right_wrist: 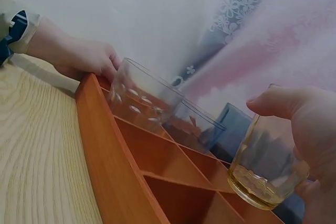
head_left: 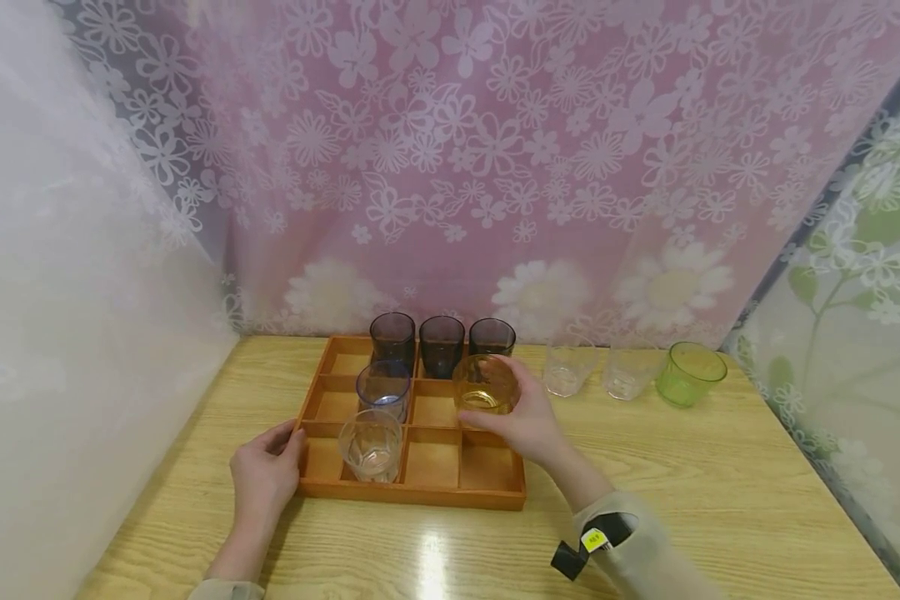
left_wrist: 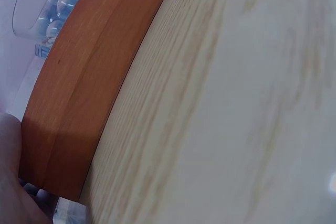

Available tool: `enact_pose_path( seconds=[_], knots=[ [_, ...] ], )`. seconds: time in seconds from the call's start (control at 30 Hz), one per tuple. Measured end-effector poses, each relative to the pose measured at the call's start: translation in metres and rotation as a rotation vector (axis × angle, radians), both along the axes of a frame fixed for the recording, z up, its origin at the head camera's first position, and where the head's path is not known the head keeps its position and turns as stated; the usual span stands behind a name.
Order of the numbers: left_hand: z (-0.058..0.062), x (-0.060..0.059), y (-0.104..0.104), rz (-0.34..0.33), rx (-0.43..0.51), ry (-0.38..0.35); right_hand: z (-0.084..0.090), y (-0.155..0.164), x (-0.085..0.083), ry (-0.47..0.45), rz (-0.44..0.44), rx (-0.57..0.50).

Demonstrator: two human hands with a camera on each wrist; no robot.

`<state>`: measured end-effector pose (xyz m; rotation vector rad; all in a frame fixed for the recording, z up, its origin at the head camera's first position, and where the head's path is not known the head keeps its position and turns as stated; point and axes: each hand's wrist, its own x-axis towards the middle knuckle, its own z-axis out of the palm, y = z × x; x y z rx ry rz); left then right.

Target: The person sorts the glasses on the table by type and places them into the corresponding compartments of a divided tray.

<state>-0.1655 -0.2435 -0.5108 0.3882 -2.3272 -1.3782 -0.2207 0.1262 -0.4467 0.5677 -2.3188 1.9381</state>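
A wooden tray (head_left: 412,494) with several compartments lies on the table. My right hand (head_left: 513,408) grips an amber glass (head_left: 483,383) just above the tray's middle row, right end. In the right wrist view the fingers (right_wrist: 299,119) curl round this amber glass (right_wrist: 262,174), which hangs above the tray (right_wrist: 121,171). My left hand (head_left: 277,450) rests against the tray's front-left edge and holds nothing. Three dark glasses (head_left: 441,343) stand in the back row. A blue-tinted glass (head_left: 382,387) stands in the middle row and a clear glass (head_left: 371,446) in the front row.
To the right of the tray stand two clear glasses (head_left: 567,367) (head_left: 630,371) and a green glass (head_left: 690,373) near the table's back edge. Floral curtains (head_left: 495,167) close in the back and both sides. The wooden table (head_left: 720,500) stretches out in front.
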Motion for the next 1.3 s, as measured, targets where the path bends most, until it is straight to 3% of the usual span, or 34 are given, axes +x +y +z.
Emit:
enact_pose_path(
  seconds=[0.53, 1.03, 1.3],
  knots=[
    [-0.003, 0.0, -0.001, 0.007, -0.006, 0.017, -0.011, -0.039, -0.013, -0.048, -0.006, -0.01],
    [0.002, -0.001, 0.001, 0.001, 0.014, 0.039, -0.023, -0.057, -0.021, -0.022, -0.053, 0.141],
    [-0.001, -0.002, 0.001, 0.006, 0.012, 0.036, -0.029, -0.054, -0.022, 0.01, -0.015, 0.198]
  ],
)
